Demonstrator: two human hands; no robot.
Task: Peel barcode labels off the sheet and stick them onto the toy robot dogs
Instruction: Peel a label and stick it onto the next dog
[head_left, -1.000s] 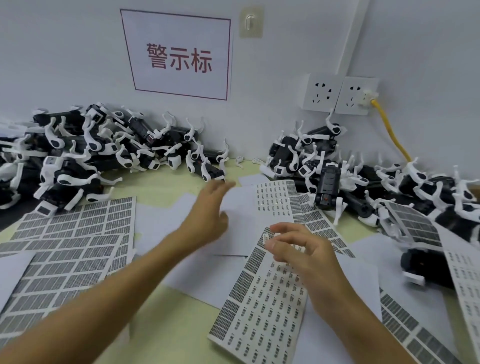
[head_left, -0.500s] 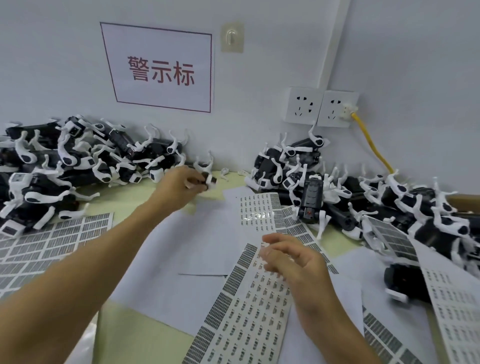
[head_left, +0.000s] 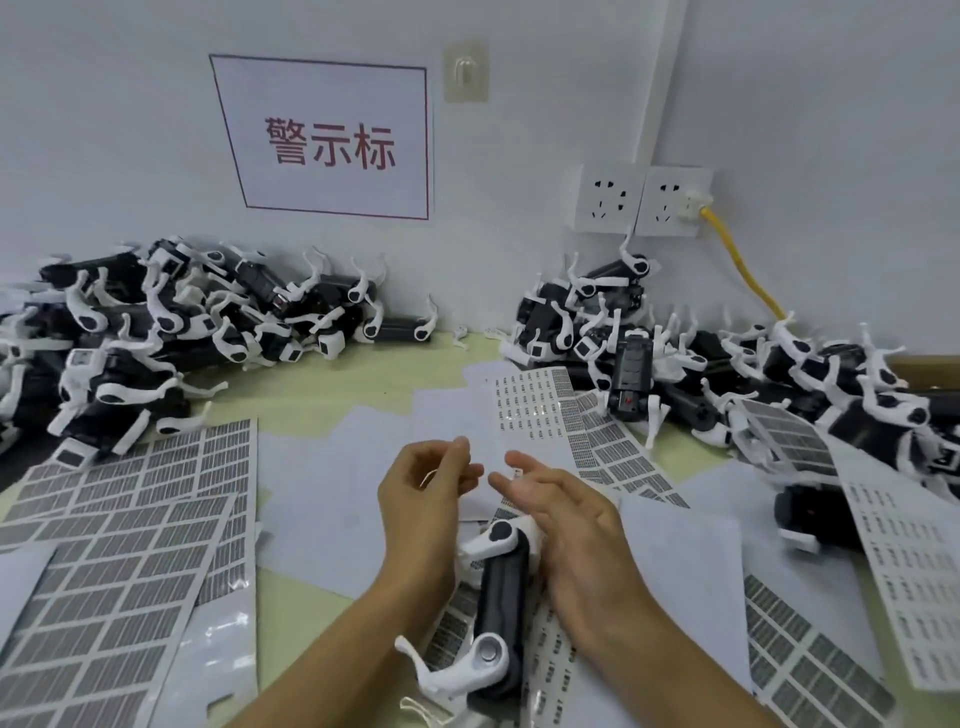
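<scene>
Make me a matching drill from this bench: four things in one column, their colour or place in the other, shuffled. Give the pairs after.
Things:
1. cable
2. sign
3. toy dog
4. label

Place or colour:
A. on a right fingertip
B. yellow, plugged into the wall socket
C. on the wall, red characters
D. between the two forearms, near the camera

Pairs: 1-B, 2-C, 3-D, 4-A

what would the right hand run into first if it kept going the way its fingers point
Probably the left hand: the right hand points up and left at its fingertips across a narrow gap. Depth is unclear; if it passed, white paper lies beyond.
</scene>
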